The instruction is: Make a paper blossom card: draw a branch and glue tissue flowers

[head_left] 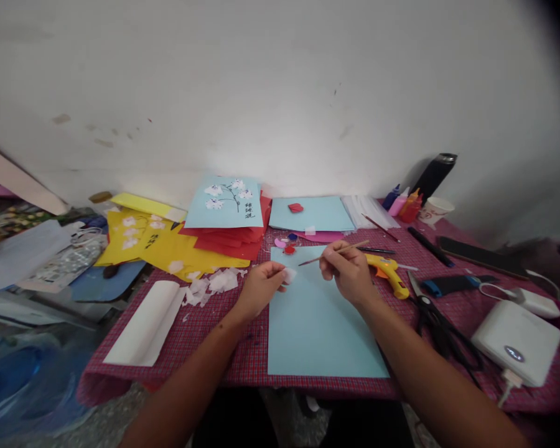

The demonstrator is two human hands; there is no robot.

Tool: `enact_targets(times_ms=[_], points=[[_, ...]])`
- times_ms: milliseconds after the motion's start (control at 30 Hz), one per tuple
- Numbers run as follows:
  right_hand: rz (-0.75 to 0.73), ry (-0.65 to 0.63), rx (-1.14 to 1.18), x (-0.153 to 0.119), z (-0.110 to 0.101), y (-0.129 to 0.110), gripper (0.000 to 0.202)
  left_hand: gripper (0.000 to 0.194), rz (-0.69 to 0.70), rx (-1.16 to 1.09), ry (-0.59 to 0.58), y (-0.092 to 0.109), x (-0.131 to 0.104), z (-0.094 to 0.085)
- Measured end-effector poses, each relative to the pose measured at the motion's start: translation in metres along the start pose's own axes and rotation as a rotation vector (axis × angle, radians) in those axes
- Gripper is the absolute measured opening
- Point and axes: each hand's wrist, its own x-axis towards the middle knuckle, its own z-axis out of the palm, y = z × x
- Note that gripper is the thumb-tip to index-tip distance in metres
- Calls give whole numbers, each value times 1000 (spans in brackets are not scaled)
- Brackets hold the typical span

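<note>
Between thumb and fingers, my left hand pinches a small piece of white paper above the left edge of a light blue sheet. My right hand is closed around a thin paintbrush, its dark tip pointing left toward the white piece but apart from it. Just beyond the sheet's top edge are small paint caps, one with red paint and one dark blue. Torn white paper scraps lie left of my left hand.
A yellow glue gun, black scissors and a white box with a cable lie to the right. Paint bottles and a black flask stand at the back. A flower card tops red sheets; folded white paper lies left.
</note>
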Motion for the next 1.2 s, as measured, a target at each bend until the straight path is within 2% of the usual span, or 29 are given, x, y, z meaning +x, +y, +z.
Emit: enact_targets(times_ms=[100, 200, 533, 633, 800, 1033, 1200], points=[[20, -107, -64, -3, 5, 2, 21, 26, -74, -166, 13, 3, -1, 1], [46, -146, -133, -5, 9, 2, 21, 29, -106, -231, 14, 5, -2, 1], [108, -136, -223, -4, 13, 1, 27, 27, -100, -269, -26, 8, -4, 0], [107, -118, -229, -3, 12, 3, 27, 22, -92, -284, -41, 6, -4, -1], [95, -95, -217, -2, 9, 6, 27, 24, -64, -262, -63, 6, -4, 0], [128, -85, -163, -3, 13, 9, 28, 26, -79, -281, -50, 7, -7, 2], [155, -151, -58, -5, 12, 11, 24, 30, -79, -343, -43, 4, -6, 1]])
